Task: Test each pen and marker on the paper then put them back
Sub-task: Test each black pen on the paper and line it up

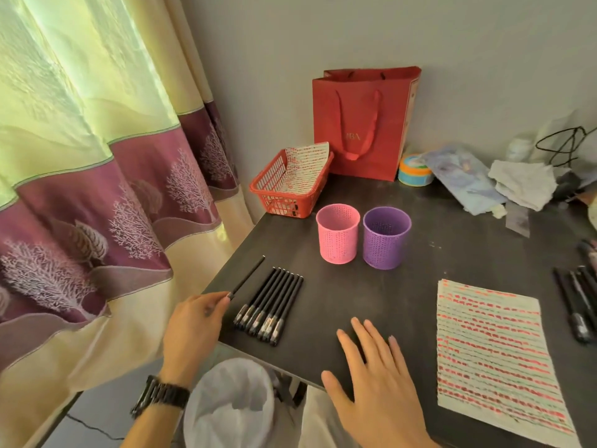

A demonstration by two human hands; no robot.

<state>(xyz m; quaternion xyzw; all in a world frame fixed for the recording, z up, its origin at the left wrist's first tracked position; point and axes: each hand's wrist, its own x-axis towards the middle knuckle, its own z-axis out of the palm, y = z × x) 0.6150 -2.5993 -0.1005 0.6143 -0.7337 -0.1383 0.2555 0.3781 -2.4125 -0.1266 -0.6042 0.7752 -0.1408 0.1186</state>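
Note:
My left hand (pixel 193 321) pinches the near end of a thin black pen (pixel 248 275) that slants up and away over the table's left edge. Just right of it, several black pens (pixel 271 305) lie side by side in a tidy row on the dark table (pixel 371 286). My right hand (pixel 371 373) rests flat on the table with fingers spread, holding nothing. A paper sheet (pixel 494 354) covered in red and green scribble lines lies at the right. More dark pens and markers (pixel 578 305) lie at the far right edge.
A pink mesh cup (pixel 337 233) and a purple mesh cup (pixel 386 237) stand mid-table. Behind them are a red basket (pixel 284 189) holding scribbled paper, a red paper bag (pixel 365 124), a tape roll and crumpled cloths. A lined waste bin (pixel 229 402) sits below the table's front edge; a curtain hangs left.

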